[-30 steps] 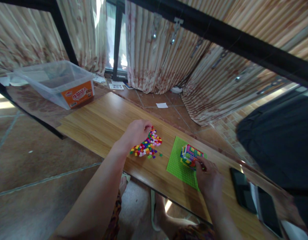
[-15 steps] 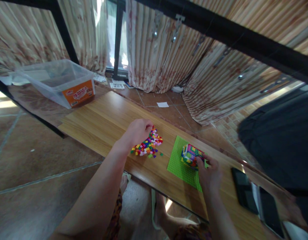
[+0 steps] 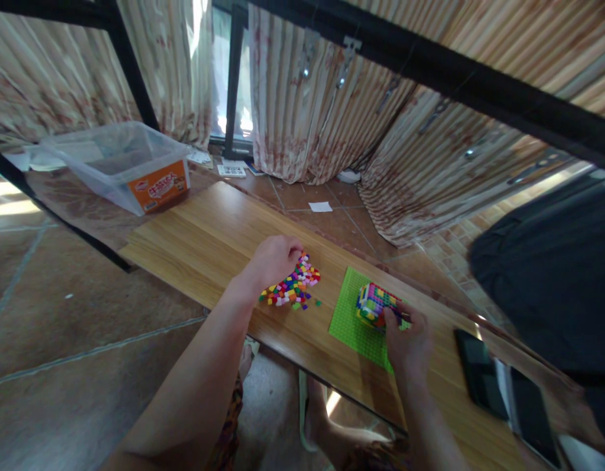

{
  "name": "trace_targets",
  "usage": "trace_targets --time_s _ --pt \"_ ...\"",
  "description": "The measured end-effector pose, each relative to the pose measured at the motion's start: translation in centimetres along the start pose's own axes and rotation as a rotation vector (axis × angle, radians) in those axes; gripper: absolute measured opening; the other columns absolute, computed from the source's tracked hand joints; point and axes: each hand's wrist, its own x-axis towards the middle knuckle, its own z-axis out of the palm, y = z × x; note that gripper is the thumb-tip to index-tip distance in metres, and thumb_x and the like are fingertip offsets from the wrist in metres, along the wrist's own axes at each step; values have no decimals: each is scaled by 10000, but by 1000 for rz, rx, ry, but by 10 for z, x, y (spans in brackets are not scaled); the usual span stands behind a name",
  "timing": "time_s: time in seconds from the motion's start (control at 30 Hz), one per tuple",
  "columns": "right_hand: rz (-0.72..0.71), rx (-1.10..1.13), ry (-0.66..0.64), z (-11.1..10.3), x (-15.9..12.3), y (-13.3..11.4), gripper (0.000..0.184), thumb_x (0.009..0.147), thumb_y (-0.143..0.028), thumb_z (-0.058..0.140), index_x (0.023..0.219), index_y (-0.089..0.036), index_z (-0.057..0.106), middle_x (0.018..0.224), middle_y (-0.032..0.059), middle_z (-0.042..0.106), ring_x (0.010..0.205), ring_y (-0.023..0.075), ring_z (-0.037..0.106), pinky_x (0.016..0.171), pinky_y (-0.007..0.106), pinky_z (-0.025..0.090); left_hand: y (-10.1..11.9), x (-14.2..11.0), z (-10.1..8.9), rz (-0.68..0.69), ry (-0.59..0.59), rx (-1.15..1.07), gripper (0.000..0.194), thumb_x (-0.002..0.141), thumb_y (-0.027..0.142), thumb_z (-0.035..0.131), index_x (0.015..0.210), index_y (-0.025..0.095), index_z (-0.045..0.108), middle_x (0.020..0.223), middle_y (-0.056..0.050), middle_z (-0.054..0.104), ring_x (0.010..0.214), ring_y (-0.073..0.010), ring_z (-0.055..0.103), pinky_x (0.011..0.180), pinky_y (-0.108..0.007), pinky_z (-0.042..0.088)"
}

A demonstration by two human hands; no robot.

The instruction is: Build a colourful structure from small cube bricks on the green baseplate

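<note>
A loose pile of small multicoloured toy bricks [image 3: 293, 288] lies on the wooden board [image 3: 208, 226]. At the pile's far edge is my left hand [image 3: 275, 258], its fingertips pinched together; whether a brick is between them is hidden. To the right, a green studded baseplate [image 3: 348, 314] bears a boxy multicoloured brick model [image 3: 373, 304]. My right hand [image 3: 409, 337] is closed at the model's right end, thumb on the near side and fingers on the far side, covering that end from view.
A clear plastic bin [image 3: 120, 163] with an orange label stands beyond the board's left end. Two dark phone-like devices [image 3: 480, 373] lie at the right. A black frame bar [image 3: 430, 72] crosses above, before striped curtains [image 3: 312, 111]. White paper [image 3: 320, 207] is on the tiled floor.
My right hand's fingers have shifted slightly at the model's end. My left hand stays pinched at the pile's far edge, and the whole view has moved a little.
</note>
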Motion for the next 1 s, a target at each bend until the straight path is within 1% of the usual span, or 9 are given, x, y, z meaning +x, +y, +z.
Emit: trace_targets --time_s 0.1,0.2,0.3,0.37,0.4,0.47,0.6,0.77,1.0 --pt "-17 -15 39 -8 -5 -5 412 825 -456 545 1026 -116 662 952 144 652 862 260 574 787 413 441 0 0 -1 -3 5 -6 273 877 195 443 942 174 707 868 -60 712 770 -153 610 713 -270 416" --pt "-121 38 75 -12 -16 -26 342 872 -417 510 1001 -140 664 955 127 655 906 251 578 824 406 445 0 -1 -4 14 13 -1 269 873 178 434 892 167 703 834 -57 700 726 -142 590 681 -261 401" --pt "-260 180 -85 -3 -31 -58 257 899 -355 490 954 -186 676 968 96 663 940 226 589 877 397 444 3 -2 -7 9 8 12 261 875 181 433 825 156 689 775 -53 680 678 -136 570 653 -257 388" --pt "-340 222 -243 11 -40 -77 243 907 -312 474 939 -212 693 969 82 662 934 212 585 861 383 455 4 -2 -7 1 6 17 256 876 191 441 801 157 683 746 -51 670 661 -138 563 651 -261 389" --pt "-368 233 -322 18 -43 -85 250 910 -296 465 949 -219 699 974 80 661 935 208 580 854 377 459 4 -3 -7 0 9 16 254 876 194 444 799 159 683 741 -50 670 662 -140 563 656 -264 393" --pt "-396 221 -417 33 -46 -94 257 909 -276 460 963 -221 705 973 81 662 921 207 570 831 370 463 3 -3 -6 -2 19 4 253 879 198 446 815 163 689 759 -51 677 678 -146 572 676 -270 405" --pt "-408 152 -473 50 -39 -95 260 905 -268 462 975 -208 706 950 87 655 907 215 552 814 368 450 -1 -3 -6 -11 32 -17 267 890 224 446 871 163 706 819 -68 696 722 -165 596 709 -289 428" --pt "-435 75 -484 54 -31 -93 243 895 -297 492 978 -207 702 952 80 644 913 225 538 832 377 429 -6 -3 -6 -17 38 -20 272 891 239 455 916 169 717 856 -75 712 776 -186 621 718 -298 444" --pt "-450 50 -499 61 -31 -98 241 874 -270 509 1006 -206 699 978 84 646 950 239 539 854 395 427 -6 -4 -6 -40 35 -15 267 895 236 457 943 182 714 884 -67 717 817 -176 631 758 -291 455"
